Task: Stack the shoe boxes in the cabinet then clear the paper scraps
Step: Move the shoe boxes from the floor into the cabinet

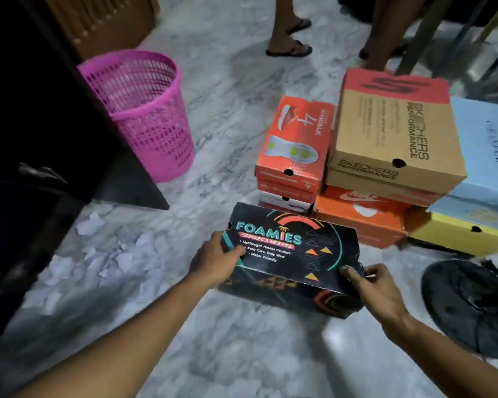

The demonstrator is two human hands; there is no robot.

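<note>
Both of my forearms reach up from the bottom of the frame. My left hand (216,261) has its grip closed on the left end of the black Foamies box (292,254), thumb on the lid; my right hand (375,288) grips the lower right corner. That box sits at centre frame, in front of the stacked shoe boxes (385,156) at centre right. White paper scraps (112,262) litter the marble floor (227,354) at left, beside the dark cabinet (41,139). At upper left stands a pink basket (144,110), upright. 2 people's legs show at the top edge.
</note>
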